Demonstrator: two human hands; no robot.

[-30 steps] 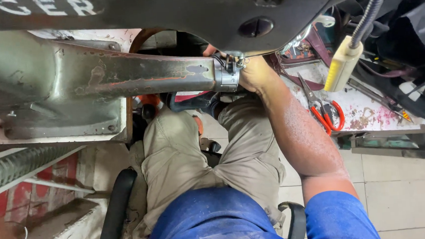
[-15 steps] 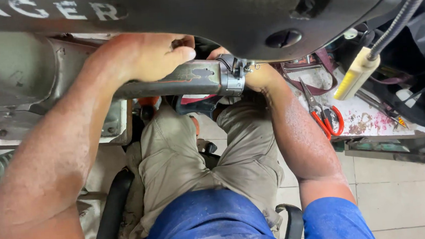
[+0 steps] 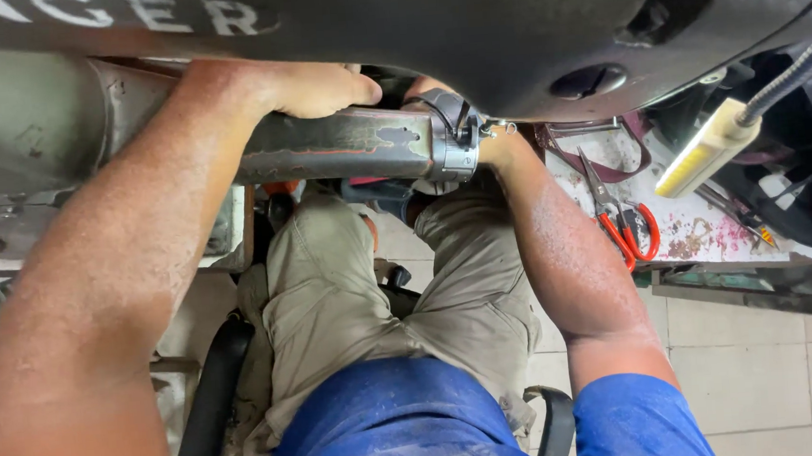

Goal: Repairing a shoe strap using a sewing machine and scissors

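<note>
Both hands moved little; left hand [image 3: 315, 87] lies curled over the metal arm [image 3: 343, 147]; right hand [image 3: 500, 145] fingers hidden, perhaps gripping its clamp [image 3: 452, 139].

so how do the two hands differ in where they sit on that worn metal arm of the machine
The left hand lies over the top of the worn grey metal arm, knuckles in plain view. The right hand sits at the arm's end by the shiny metal clamp, mostly hidden under the black machine head. The left forearm crosses the picture; the right rises straight. Both hands are bare and touch the arm.
</note>
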